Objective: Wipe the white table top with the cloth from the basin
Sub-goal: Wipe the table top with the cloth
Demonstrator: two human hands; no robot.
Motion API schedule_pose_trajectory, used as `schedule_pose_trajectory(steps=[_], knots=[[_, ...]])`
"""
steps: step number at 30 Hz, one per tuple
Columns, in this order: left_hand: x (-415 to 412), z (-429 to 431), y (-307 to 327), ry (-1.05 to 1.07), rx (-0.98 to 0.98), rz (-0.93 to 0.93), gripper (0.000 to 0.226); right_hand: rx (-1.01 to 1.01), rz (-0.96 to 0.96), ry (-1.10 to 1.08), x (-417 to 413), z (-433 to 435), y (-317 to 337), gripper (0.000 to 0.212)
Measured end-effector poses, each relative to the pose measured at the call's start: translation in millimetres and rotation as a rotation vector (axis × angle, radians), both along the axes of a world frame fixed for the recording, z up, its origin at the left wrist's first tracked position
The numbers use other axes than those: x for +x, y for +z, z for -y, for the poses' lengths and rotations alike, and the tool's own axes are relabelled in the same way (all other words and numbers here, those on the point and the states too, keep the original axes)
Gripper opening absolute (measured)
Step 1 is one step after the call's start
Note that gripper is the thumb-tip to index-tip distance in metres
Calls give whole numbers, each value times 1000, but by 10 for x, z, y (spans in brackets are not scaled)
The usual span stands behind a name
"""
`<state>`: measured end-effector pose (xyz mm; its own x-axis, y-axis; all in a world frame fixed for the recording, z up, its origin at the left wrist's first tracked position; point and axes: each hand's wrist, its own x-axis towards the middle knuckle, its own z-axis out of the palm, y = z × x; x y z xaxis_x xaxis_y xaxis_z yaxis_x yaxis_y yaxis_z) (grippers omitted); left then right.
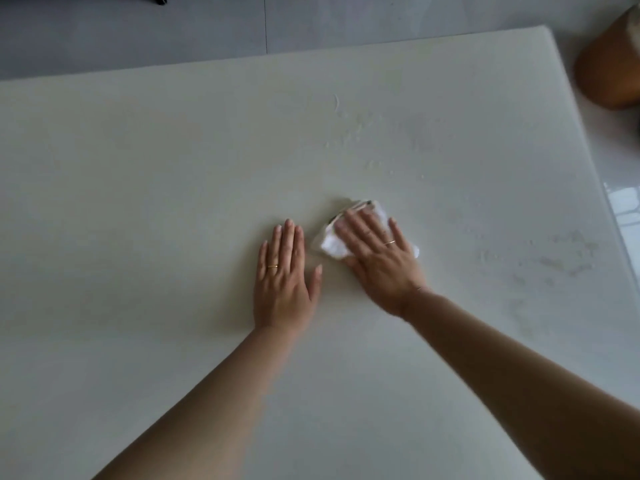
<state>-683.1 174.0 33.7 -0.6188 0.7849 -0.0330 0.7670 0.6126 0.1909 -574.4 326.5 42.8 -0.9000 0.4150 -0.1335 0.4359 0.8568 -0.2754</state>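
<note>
The left hand (282, 275) is laid flat on the white table top (138, 168), fingers straight, nothing held. Just beside it, near the table's middle, the cloth (330, 245) is pressed down under the right hand (379, 252), whose fingers are spread straight over it rather than curled round it, so the wiping itself is judged to be in hand. The bunched cloth seems to lie roughly left to right, one folded corner pointing at the far edge, and a flat push toward the wet smears (561, 254) is called for next.
</note>
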Motion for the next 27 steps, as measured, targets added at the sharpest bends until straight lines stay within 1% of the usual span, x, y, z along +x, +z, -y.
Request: schedule_pose_trajectory(steps=[1, 3, 5, 6, 7, 8, 9, 11, 13, 14, 15, 16, 17, 19, 20, 21, 22, 23, 24, 27], knots=[[0, 1, 1, -3, -9, 0, 63, 1, 6, -81, 63, -209, -16, 51], [3, -6, 9, 0, -24, 1, 64, -36, 24, -389, 138, -573, -14, 51], [5, -14, 17, 12, -32, -2, 64, -54, 40, -670, 32, -643, -3, 53], [5, -13, 20, 14, -37, -2, 64, -55, 44, -744, -94, -555, 2, 55], [8, -12, 23, 13, -42, 0, 64, -58, 42, -759, -238, -413, 7, 57], [11, -10, 27, 12, -48, 0, 64, -60, 30, -702, -382, -236, 5, 59], [13, -11, 36, 12, -56, -2, 63, -59, 19, -587, -516, -38, -4, 59], [13, -23, 52, 10, -66, -5, 62, -64, 18, -288, -672, 270, -3, 56], [9, -23, 55, 7, -71, 9, 62, -78, 5, -57, -662, 213, -3, 53], [3, -18, 53, 6, -74, 20, 63, -65, -5, 23, -614, 64, -1, 52], [-5, -9, 52, 2, -71, 26, 64, -39, -13, 58, -549, -113, -5, 52], [-16, -4, 53, -4, -61, 26, 64, -20, -18, 26, -480, -315, -23, 51], [-33, -4, 57, -11, -51, 24, 65, -24, -15, -85, -418, -535, -40, 51], [-92, -32, 81, -12, -33, 27, 65, -55, -1, -438, -350, -885, -40, 51], [-143, -69, 95, -5, -21, 28, 65, -64, 5, -601, -383, -947, -37, 51], [-206, -116, 105, 6, -12, 26, 65, -66, 11, -708, -477, -921, -35, 52], [-280, -175, 110, 19, -9, 22, 65, -70, 13, -750, -608, -826, -23, 54], [-359, -246, 116, 35, -9, 16, 65, -79, 7, -726, -753, -693, -13, 56], [-438, -323, 123, 55, -9, 9, 65, -87, -5, -637, -890, -534, -13, 57], [-654, -543, 136, 120, 3, -6, 63, -96, -4, -226, -1122, -184, 3, 55]])
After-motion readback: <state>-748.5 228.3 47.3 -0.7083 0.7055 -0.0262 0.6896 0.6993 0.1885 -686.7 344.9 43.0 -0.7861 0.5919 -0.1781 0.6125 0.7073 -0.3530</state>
